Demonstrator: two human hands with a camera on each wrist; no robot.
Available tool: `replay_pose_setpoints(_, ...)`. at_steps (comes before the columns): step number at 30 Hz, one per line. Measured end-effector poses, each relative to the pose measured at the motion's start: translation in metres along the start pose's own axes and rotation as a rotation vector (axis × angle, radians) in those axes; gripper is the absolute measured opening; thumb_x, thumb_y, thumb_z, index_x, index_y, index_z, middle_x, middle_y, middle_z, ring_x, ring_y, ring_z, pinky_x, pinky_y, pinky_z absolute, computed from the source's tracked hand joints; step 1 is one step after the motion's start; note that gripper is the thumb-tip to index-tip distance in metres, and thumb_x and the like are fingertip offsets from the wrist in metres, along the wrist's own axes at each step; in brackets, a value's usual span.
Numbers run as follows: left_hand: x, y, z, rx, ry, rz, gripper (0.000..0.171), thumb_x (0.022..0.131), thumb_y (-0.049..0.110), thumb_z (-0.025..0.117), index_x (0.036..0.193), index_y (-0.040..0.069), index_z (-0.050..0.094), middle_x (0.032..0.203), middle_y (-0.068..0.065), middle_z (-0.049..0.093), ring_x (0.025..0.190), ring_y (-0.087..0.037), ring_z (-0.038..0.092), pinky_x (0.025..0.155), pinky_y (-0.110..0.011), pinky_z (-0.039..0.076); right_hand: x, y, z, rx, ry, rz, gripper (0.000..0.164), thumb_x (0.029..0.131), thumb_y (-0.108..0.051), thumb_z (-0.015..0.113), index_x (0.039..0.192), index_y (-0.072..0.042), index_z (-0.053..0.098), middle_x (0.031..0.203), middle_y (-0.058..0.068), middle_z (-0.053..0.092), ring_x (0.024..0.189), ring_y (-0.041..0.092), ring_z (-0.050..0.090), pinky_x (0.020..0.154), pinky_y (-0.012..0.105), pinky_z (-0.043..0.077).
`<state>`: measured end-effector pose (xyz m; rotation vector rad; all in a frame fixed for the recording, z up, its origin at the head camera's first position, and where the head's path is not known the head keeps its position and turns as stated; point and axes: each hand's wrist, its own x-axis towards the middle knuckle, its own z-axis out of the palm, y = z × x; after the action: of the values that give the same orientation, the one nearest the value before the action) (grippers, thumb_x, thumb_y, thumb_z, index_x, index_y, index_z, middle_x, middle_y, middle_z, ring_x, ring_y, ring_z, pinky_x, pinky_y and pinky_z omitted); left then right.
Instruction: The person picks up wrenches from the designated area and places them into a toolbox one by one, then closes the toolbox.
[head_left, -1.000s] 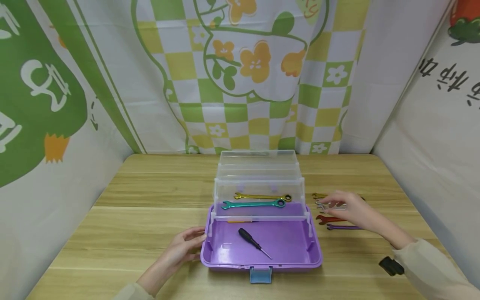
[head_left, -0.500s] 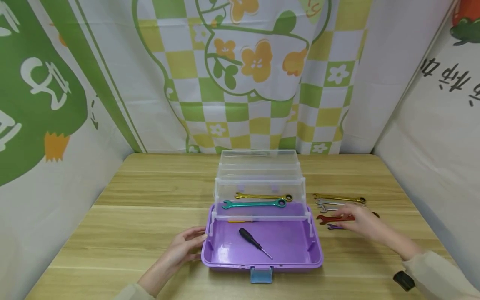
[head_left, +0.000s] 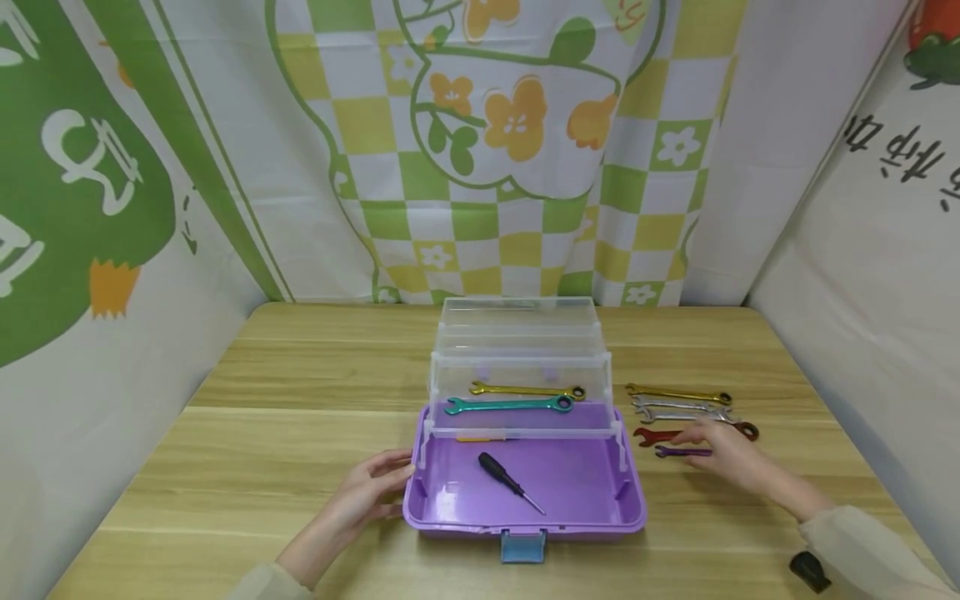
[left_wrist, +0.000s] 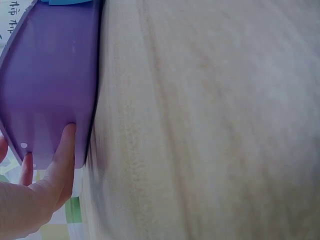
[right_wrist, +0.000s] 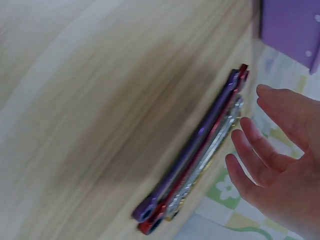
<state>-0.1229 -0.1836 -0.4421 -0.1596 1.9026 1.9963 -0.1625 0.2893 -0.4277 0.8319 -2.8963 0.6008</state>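
Observation:
My left hand (head_left: pixel 356 500) rests on the left side of a purple toolbox (head_left: pixel 555 492), its fingertips against the outer wall (left_wrist: pixel 50 90) in the left wrist view. Over the near end of a row of wrenches hovers my right hand (head_left: pixel 723 457), fingers loosely bent and holding nothing in the right wrist view. A purple wrench (right_wrist: pixel 195 137) lies nearest, beside a red wrench (head_left: pixel 652 437); the hand covers part of both in the head view. Behind them lie two silver wrenches (head_left: pixel 675 416) and a gold wrench (head_left: pixel 678 394).
Inside the toolbox lies a black-handled screwdriver (head_left: pixel 500 472). A teal wrench (head_left: pixel 506 405) and another gold wrench (head_left: pixel 525 390) show at its raised clear trays (head_left: pixel 517 312). An orange-handled tool (head_left: pixel 480 435) is partly hidden. A blue latch (head_left: pixel 522 547) hangs in front.
My right hand has moved from the silver wrenches toward the near side, over the red and purple ones, uncovering the gold and silver wrenches. The left hand stays at the toolbox.

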Motion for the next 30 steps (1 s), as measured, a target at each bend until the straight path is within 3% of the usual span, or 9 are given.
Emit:
replay_pose_setpoints(5, 0.000, 0.000, 0.001, -0.005, -0.003, 0.000, 0.057, 0.084, 0.019, 0.058, 0.129, -0.007, 0.034, 0.127, -0.024, 0.042, 0.095, -0.024, 0.056, 0.080, -0.042, 0.050, -0.003, 0.008, 0.004, -0.009, 0.000, 0.010, 0.020, 0.068, -0.004, 0.071, 0.087, -0.003, 0.067, 0.084, 0.004, 0.060, 0.078, 0.024, 0.057, 0.066, 0.033, 0.049)
replay_pose_setpoints(17, 0.001, -0.002, -0.002, -0.009, -0.029, -0.005, 0.060, 0.082, 0.023, 0.060, 0.129, -0.005, 0.034, 0.124, -0.019, 0.046, 0.095, -0.023, 0.057, 0.081, -0.041, 0.050, 0.000, 0.021, 0.008, -0.015, -0.051, 0.027, 0.018, 0.069, -0.006, 0.071, 0.087, -0.005, 0.067, 0.086, 0.004, 0.061, 0.079, 0.024, 0.056, 0.067, 0.034, 0.048)
replay_pose_setpoints(30, 0.001, -0.001, -0.001, -0.007, -0.018, -0.004, 0.059, 0.083, 0.020, 0.058, 0.129, -0.007, 0.033, 0.124, -0.020, 0.046, 0.094, -0.024, 0.057, 0.080, -0.041, 0.050, 0.001, 0.030, 0.016, 0.067, -0.026, 0.025, 0.013, 0.068, -0.005, 0.071, 0.080, -0.004, 0.069, 0.075, -0.001, 0.058, 0.066, 0.006, 0.049, 0.052, 0.020, 0.040)
